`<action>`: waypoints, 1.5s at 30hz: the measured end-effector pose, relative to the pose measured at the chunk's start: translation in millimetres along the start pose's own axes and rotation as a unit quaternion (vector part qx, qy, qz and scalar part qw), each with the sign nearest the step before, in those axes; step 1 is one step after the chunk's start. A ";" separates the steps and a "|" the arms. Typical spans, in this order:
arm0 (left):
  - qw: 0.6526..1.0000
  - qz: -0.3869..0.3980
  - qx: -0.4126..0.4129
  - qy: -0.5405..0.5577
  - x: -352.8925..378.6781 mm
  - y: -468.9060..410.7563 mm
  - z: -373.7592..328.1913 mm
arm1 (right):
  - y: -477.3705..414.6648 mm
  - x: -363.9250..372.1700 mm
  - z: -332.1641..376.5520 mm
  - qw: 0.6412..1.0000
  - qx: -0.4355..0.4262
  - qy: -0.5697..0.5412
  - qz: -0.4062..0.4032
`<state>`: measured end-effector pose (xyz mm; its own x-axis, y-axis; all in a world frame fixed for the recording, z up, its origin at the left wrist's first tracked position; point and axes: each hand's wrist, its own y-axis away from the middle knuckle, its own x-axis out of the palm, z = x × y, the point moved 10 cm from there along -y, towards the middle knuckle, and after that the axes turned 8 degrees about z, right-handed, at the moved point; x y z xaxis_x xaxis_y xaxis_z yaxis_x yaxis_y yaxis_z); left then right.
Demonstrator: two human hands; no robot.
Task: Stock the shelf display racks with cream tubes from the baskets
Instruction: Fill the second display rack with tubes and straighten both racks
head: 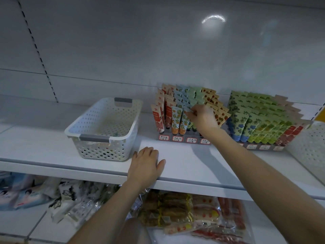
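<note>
A display rack (184, 139) on the white shelf (184, 166) holds rows of cream tubes standing cap down: red, blue, green and orange. My right hand (202, 118) reaches over its front row and pinches the crimped top of a blue floral tube (185, 123). A second rack (260, 147) to the right is packed with green, blue and red tubes. A white perforated basket (105, 127) stands left of the racks, with a few tubes left at its bottom. My left hand (145, 164) lies flat on the shelf's front edge, fingers straight.
Another white perforated basket (309, 147) shows at the right edge. Below the shelf lie packaged snacks (193, 215) and white pouches (66, 199). The white back panel rises behind the racks.
</note>
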<state>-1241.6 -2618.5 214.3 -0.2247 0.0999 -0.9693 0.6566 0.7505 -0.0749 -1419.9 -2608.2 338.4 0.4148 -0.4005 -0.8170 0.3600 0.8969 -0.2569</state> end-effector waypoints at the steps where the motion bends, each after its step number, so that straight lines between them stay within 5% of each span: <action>1: 1.000 0.001 0.000 -0.002 0.4 0.0 -0.1 | -0.3 0.3 0.4 1.000 0.000 -0.001 0.001; 45: 0.997 0.016 0.020 -0.075 -16.0 4.3 -18.1 | 40.8 -13.5 -2.6 0.998 0.026 0.057 -0.008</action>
<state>-1248.2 -2605.0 233.7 -0.0947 0.0221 -0.9953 0.6902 0.7219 -0.0497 -1413.0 -2565.7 337.6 0.3125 -0.3875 -0.8673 0.4093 0.8788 -0.2452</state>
